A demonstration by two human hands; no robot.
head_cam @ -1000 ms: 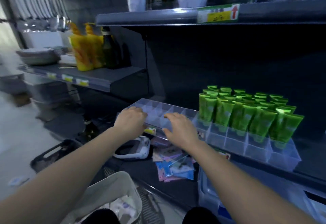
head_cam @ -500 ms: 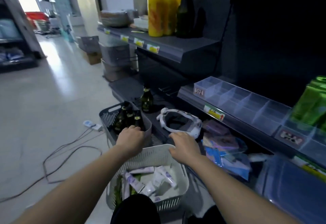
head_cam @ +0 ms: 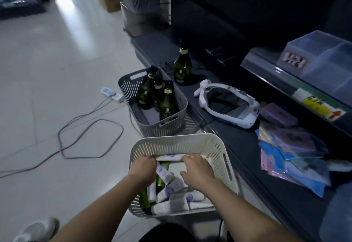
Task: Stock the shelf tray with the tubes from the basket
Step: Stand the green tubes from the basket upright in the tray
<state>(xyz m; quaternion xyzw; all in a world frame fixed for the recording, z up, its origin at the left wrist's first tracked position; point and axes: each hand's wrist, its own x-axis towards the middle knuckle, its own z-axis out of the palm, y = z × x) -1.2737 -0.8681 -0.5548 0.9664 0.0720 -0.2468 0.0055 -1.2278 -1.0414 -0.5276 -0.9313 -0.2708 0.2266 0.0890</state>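
We're digging left hand and right hand into the basket; can't tell our grip, jumbled tubes could slip.

Head view. The left hand and right hand reach into the white basket on the floor, fingers bent down among white and green tubes; a grip cannot be confirmed. Beyond stands a grey basket holding three dark bottles. A white headset and flat packets lie on the low shelf. The clear shelf tray is at upper right.
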